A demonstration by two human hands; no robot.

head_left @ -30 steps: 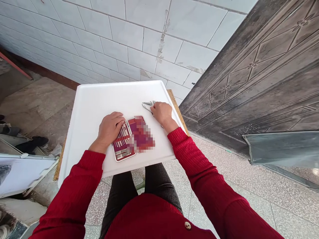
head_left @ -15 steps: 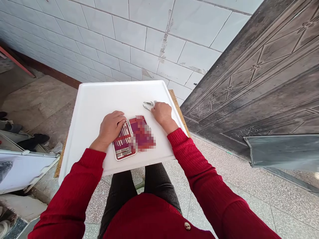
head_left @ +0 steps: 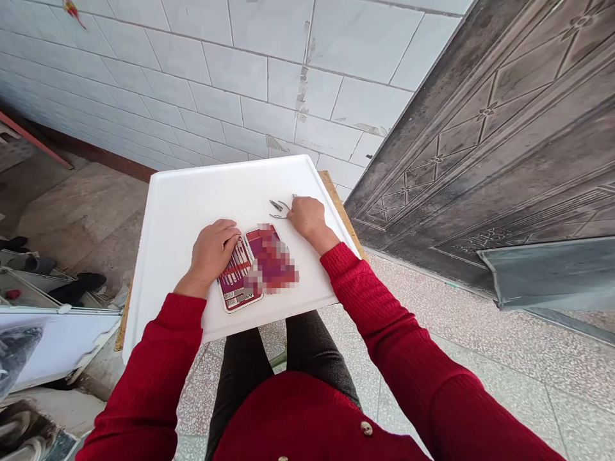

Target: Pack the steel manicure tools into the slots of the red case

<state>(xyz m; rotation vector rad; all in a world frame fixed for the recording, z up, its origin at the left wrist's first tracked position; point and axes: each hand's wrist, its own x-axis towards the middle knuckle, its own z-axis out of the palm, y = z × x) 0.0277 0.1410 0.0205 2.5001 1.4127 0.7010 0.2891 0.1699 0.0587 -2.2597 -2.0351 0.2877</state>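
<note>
Fingers (head_left: 228, 232) of the left hand (head_left: 207, 253) lie close together, palm down, over the upper left of an open case, the thumb angled inward along its contents; whether they pinch anything cannot be told. On the right hand (head_left: 307, 218) they curl down over a silver tool, hiding most of it, so how firmly they close on it cannot be made out.

A pale tiled wall (head_left: 202, 70) fills the far side, and a dark patterned door (head_left: 480, 153) slants along the right above the speckled floor (head_left: 413, 301). Red sleeves (head_left: 384, 320) reach forward to the white-topped desk (head_left: 216, 192), whose raised rim runs along the far edge.

Near the middle of the desk, toward the person, is the case (head_left: 240, 308), spread flat in two halves. Its right half shows purple and red, partly blurred into blocks. Its left half carries a row of slim metal tools (head_left: 237, 258) under a red strap, with clippers (head_left: 235, 294) at the near end.

Beyond the case, two thin curved prongs of the silver tool (head_left: 278, 216) stick out leftward from beneath the right hand, spread apart. Between their tips lies a small dark-and-silver piece (head_left: 275, 205).
</note>
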